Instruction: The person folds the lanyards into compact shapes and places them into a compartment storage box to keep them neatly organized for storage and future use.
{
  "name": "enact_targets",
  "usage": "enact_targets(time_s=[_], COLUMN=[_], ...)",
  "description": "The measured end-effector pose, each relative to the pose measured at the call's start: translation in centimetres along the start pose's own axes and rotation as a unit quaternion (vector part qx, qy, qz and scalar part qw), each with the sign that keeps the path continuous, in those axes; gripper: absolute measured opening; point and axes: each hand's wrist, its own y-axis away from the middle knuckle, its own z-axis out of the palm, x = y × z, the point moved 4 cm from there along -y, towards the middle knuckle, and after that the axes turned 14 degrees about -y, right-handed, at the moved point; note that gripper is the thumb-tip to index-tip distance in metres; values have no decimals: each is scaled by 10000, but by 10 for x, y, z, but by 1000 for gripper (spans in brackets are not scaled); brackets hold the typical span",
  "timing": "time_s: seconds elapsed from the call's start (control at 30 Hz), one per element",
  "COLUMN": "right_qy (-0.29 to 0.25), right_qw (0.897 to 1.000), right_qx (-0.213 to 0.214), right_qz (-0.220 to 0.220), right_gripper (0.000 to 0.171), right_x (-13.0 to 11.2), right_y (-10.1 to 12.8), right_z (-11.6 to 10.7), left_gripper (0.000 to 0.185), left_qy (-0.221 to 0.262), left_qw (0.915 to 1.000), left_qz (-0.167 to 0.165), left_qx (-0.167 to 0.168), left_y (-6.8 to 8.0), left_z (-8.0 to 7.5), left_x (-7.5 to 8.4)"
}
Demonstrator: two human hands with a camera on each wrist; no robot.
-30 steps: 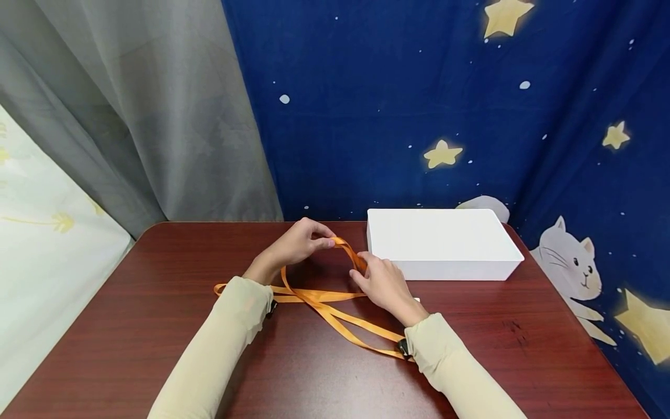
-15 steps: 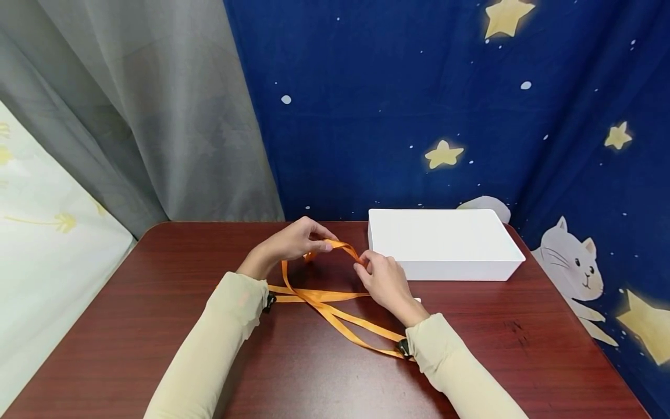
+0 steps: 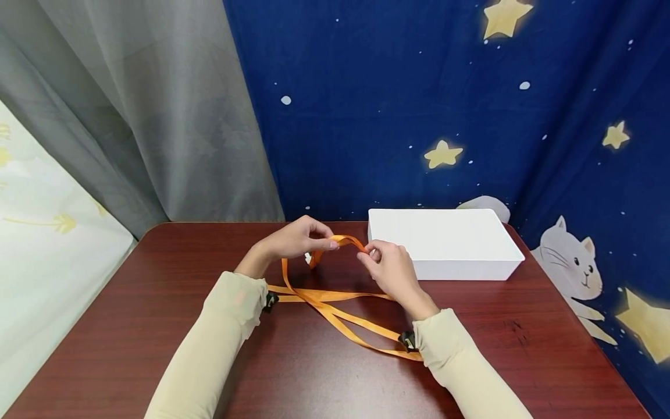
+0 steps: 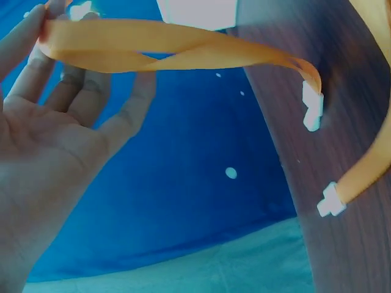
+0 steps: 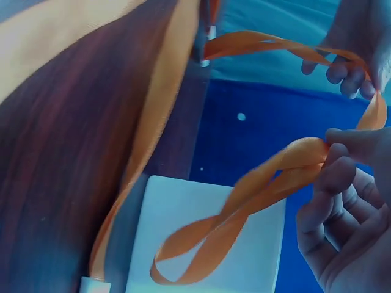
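An orange ribbon (image 3: 335, 308) lies in crossed strands on the dark red table (image 3: 157, 326), with one stretch lifted into an arch between both hands. My left hand (image 3: 300, 240) pinches the ribbon (image 4: 153, 52) at the arch's left end. My right hand (image 3: 387, 267) pinches the ribbon (image 5: 275, 177) at the right end, just in front of the white box (image 3: 442, 241). Small white tips (image 4: 313, 110) hang from the ribbon's ends near the left hand.
The white rectangular box stands at the table's back right. Grey curtain (image 3: 131, 116) and a blue star-and-cat cloth (image 3: 445, 105) hang behind the table. Black clips (image 3: 405, 339) show at both sleeve cuffs.
Both hands have risen a little and the right hand lifted off the table toward the left one. The ribbon arch between them stands higher and shorter.
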Motion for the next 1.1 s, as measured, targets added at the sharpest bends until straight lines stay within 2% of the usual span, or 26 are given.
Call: enact_targets(time_s=[0.17,0.3,0.63,0.87,1.1], right_qy=[-575,-883,-980,-1074,-1319], right_qw=[9983,9959,9948,9922,9869], right_qx=[-50,-141,179,440,642], right_qz=[-50,-124,-209,-456,-671], right_gripper=[12,12,13,12,10], right_x=[-4,-7,-12,-14,-18], right_y=[-3,-4,-5,-4,-3], right_z=[-5,-8,-12,-13,-14], left_gripper=[12,11,18,21,18], left_qy=[425,536,681,861,1185], left_qw=[9989,9979,9924,9844,9776], left_qz=[163,283,415,522,668], left_qx=[133,248,942,1443,1605], left_y=[0,0,-1,0,1], left_z=[-3,-6,-12,-16,-15], left_x=[9,18,38,52,62])
